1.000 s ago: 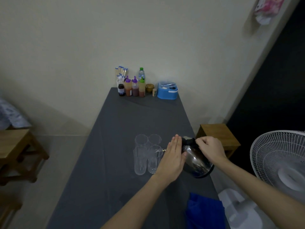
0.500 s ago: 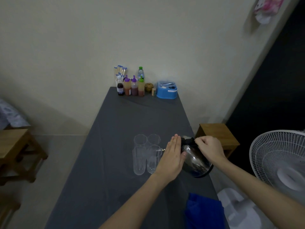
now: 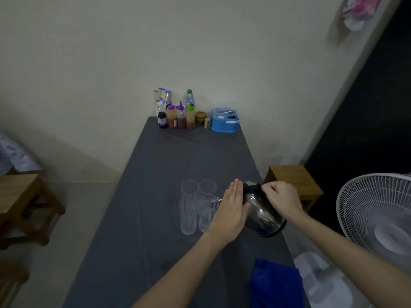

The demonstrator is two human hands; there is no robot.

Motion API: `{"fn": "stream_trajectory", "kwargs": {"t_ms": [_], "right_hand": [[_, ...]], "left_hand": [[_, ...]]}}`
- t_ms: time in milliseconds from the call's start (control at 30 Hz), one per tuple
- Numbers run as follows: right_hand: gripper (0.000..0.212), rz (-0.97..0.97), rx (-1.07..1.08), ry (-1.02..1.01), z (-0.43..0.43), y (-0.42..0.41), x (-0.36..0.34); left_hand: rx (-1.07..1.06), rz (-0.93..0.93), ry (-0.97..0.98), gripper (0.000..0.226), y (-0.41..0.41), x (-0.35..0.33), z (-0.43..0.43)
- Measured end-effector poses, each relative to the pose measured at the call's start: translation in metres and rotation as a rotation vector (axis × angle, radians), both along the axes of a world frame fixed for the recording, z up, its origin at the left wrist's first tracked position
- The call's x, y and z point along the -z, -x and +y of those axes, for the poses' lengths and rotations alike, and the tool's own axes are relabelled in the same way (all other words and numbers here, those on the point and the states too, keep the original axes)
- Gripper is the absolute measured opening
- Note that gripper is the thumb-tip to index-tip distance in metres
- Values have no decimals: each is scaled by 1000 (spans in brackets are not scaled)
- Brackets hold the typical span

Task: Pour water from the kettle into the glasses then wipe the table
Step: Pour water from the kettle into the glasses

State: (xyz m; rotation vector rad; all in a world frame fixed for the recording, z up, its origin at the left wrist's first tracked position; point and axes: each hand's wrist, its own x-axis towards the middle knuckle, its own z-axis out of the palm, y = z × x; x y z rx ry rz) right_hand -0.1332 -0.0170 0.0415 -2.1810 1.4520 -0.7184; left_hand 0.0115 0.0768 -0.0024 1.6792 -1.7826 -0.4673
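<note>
A steel kettle (image 3: 264, 216) with a black lid is tilted to the left, its spout over the near right glass (image 3: 206, 213) of several clear glasses (image 3: 189, 210) grouped on the grey table (image 3: 155, 174). My right hand (image 3: 281, 200) grips the kettle's handle at the top. My left hand (image 3: 231, 211) lies flat, fingers together, against the kettle's left side and lid. A blue cloth (image 3: 275, 283) lies crumpled at the table's near right edge.
Sauce bottles (image 3: 180, 116), a water bottle (image 3: 189, 97), a chopstick holder (image 3: 162, 98) and a blue caddy (image 3: 224, 121) stand at the table's far end by the wall. A white fan (image 3: 375, 218) and a wooden stool (image 3: 293, 181) are on the right, a wooden table (image 3: 20, 201) on the left.
The kettle stays tilted over the near right glass with both hands on it; its tilt has increased slightly. The view has shifted a little.
</note>
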Motion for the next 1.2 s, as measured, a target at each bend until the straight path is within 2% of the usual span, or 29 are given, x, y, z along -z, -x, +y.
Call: {"fn": "stream_trajectory", "kwargs": {"t_ms": [167, 267, 533, 700, 867, 1033, 1200], "right_hand": [[42, -35, 29, -15, 3, 0, 2], [42, -122, 108, -62, 10, 3, 7], [40, -361, 248, -176, 27, 6, 27], [37, -446, 232, -216, 31, -2, 25], [40, -377, 166, -163, 27, -16, 9], [42, -293, 125, -129, 18, -32, 5], [40, -176, 59, -89, 16, -47, -4]], "left_hand": [[16, -2, -1, 88, 1, -2, 2], [33, -40, 10, 86, 0, -5, 0], [67, -158, 52, 64, -1, -12, -2], [68, -185, 117, 57, -10, -14, -3], [37, -190, 121, 62, -24, -22, 4], [-7, -125, 90, 79, -35, -26, 11], [-52, -45, 72, 81, -41, -23, 19]]}}
